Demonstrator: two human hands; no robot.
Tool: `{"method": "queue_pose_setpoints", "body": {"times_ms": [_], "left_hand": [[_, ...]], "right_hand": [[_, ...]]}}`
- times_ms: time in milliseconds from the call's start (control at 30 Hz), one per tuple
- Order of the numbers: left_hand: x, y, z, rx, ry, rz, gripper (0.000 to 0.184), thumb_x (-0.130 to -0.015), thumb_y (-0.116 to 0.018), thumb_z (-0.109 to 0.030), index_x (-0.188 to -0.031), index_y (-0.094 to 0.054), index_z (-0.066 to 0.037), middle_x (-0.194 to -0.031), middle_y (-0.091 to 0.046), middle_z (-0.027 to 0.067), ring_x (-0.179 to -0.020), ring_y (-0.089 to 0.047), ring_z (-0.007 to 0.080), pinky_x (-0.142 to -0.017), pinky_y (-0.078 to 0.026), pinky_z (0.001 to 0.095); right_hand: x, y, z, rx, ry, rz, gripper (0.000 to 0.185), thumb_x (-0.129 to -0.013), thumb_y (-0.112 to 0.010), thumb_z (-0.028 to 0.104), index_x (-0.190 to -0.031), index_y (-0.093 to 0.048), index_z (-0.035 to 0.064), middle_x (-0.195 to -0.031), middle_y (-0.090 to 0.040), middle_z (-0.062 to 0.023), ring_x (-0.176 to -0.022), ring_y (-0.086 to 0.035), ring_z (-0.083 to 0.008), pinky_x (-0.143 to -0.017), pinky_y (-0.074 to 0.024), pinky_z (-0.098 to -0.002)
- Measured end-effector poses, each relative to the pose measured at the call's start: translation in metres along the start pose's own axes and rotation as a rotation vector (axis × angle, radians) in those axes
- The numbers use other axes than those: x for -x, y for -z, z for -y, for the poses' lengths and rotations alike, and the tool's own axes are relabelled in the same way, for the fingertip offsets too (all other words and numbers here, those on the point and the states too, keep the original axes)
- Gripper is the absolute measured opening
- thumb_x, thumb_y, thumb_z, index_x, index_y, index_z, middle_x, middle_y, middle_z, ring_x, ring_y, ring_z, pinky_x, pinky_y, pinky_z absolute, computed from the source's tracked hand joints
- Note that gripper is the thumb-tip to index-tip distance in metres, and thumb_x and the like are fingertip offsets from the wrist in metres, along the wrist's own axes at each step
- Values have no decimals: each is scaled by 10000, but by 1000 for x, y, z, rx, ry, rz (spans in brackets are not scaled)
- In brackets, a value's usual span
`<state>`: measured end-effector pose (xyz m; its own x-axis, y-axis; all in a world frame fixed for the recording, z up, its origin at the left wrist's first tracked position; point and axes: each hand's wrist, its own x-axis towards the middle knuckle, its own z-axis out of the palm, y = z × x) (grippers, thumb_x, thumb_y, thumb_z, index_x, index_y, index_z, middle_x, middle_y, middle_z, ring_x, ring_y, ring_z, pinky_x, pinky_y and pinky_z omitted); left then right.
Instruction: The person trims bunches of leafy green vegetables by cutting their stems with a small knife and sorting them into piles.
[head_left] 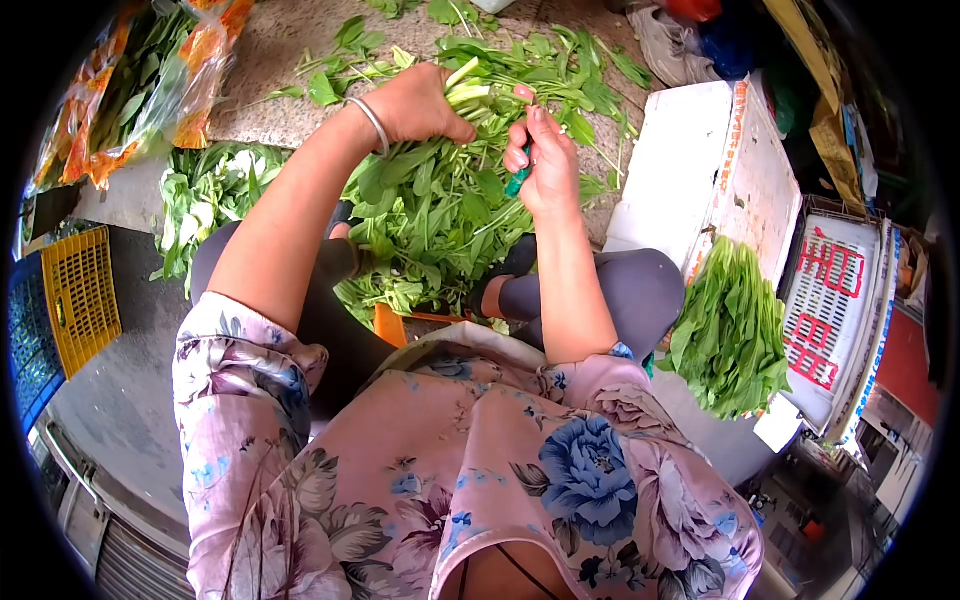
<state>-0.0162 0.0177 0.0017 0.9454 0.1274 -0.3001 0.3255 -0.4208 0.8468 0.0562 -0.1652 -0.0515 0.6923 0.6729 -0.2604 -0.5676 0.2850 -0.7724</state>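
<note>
My left hand (415, 105), with a silver bangle at its wrist, is closed around a bunch of leafy greens (468, 92). The pale cut stem ends stick out past the thumb toward the right. Just right of it, my right hand (548, 160) is closed on a small green-handled tool (518, 181); its working end is too small to make out. Below both hands, a heap of loose leafy greens (430, 215) lies between my knees. More leaves and stems (560, 75) are scattered over the stone surface (265, 100) beyond.
At right stands a white foam box (680, 150), with a bundle of greens (730, 335) against its near side. Beyond is a white crate with red lettering (835, 300). To the left are plastic bags of greens (150, 90), pale-stemmed greens (205, 195) and a yellow crate (80, 300).
</note>
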Motion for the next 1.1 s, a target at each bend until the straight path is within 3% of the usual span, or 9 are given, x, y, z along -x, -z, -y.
{"method": "queue_pose_setpoints", "body": {"times_ms": [267,367,700,767,800,867,900,1000,1100], "left_hand": [[-2,0,7,11,18,21,415,-548,-781,-206,-856,-620,21,-698,-623,101,-624,-576,173,-642,-467,295],[0,1,1,-4,20,43,406,-550,-776,-202,-856,-622,16,-699,-625,97,-624,-576,170,-641,-468,292],[-11,-6,15,-72,34,53,386,-561,-757,-207,-861,-630,0,-710,-632,105,-616,-583,183,-639,-476,297],[-13,-8,18,-178,12,31,383,-560,-752,-210,-852,-628,4,-710,-630,118,-617,-586,202,-647,-479,304],[-13,-8,19,-284,-9,6,380,-559,-748,-213,-843,-626,8,-710,-628,132,-618,-589,222,-655,-482,312],[-14,-8,21,-275,4,-10,385,-555,-745,-214,-836,-622,19,-710,-626,146,-620,-590,237,-662,-484,317],[-13,-8,19,-266,17,-27,391,-552,-743,-216,-830,-619,29,-709,-623,160,-622,-592,252,-669,-485,323],[-11,-2,15,-254,104,-111,404,-547,-743,-212,-825,-613,50,-702,-617,168,-634,-595,248,-667,-484,326],[-5,0,8,-128,121,-61,387,-556,-756,-188,-834,-617,43,-720,-627,126,-654,-592,200,-655,-481,314]], "right_hand": [[1,-2,-1,60,23,-119,341,-901,-511,248,-1186,-485,64,-662,-446,21,-500,-382,-60,-438,-305,-190],[-2,-1,-5,107,54,-76,278,-849,-597,191,-1081,-570,40,-689,-504,2,-483,-410,-53,-416,-314,-187],[-12,19,-9,351,30,-250,179,-826,-631,221,-836,-577,51,-652,-512,30,-482,-430,-59,-420,-323,-198],[-19,40,-20,896,234,-212,204,-794,-656,246,-775,-590,54,-636,-563,-13,-480,-483,-117,-455,-375,-253],[-15,36,-16,896,234,-213,204,-794,-656,246,-775,-590,54,-636,-563,-13,-480,-483,-117,-455,-375,-253],[-7,28,-9,1605,226,-353,251,-738,-675,277,-740,-595,39,-668,-609,-101,-593,-592,-260,-558,-453,-352],[-7,31,-9,1631,138,-421,252,-733,-662,301,-746,-605,56,-682,-606,-142,-673,-601,-325,-600,-460,-398],[-3,43,-6,1574,-74,-460,250,-725,-672,301,-761,-611,61,-662,-605,-134,-646,-596,-316,-586,-461,-385],[-4,46,-12,1309,-111,-355,248,-723,-700,268,-768,-615,39,-636,-610,-75,-583,-582,-183,-529,-448,-302]]}}
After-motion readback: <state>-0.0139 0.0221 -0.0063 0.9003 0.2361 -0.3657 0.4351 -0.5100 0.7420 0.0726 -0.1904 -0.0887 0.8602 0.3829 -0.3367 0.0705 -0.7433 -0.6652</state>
